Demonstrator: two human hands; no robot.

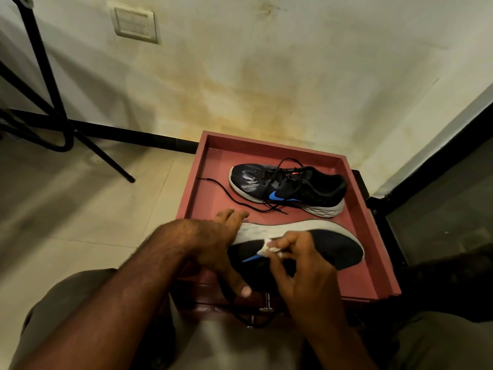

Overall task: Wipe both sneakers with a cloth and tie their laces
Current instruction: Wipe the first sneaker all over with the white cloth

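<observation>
- We tip the near sneaker on its side at the front of the red tray, grey sole facing away from us, toe pointing right.
- Our right hand pinches a small white cloth in curled fingers and presses it where sole meets dark upper, just above the blue logo.
- Our left hand grips the heel end, fingers over the sole, thumb underneath, steadying the shoe.
- The far sneaker stands upright at the back of the tray, its black laces loose and trailing across the tray floor.
- Pale streaks mark its toe; whether it has been wiped we cannot tell.
- We judge the job early: wiping is under way on one shoe, and no bow is visible on either.
</observation>
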